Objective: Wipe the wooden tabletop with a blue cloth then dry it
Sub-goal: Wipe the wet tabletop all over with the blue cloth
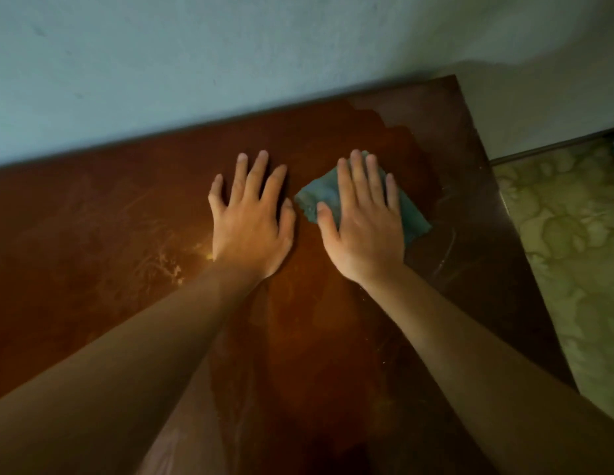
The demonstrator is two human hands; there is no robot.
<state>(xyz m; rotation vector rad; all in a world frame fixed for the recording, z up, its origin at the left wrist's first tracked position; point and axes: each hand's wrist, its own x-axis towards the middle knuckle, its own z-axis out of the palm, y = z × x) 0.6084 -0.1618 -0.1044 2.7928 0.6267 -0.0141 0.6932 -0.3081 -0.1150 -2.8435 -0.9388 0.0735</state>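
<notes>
Right hand [363, 221] hides most of the blue cloth [413, 217].

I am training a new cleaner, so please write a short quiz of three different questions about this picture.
1. True or false: the left hand presses on the blue cloth.
2. Which hand lies flat on the bare wooden tabletop? A) left B) right C) neither
3. Fill in: the far edge of the tabletop meets a pale ____.

Key:
1. False; the cloth is under the right hand.
2. A.
3. Wall.
</notes>
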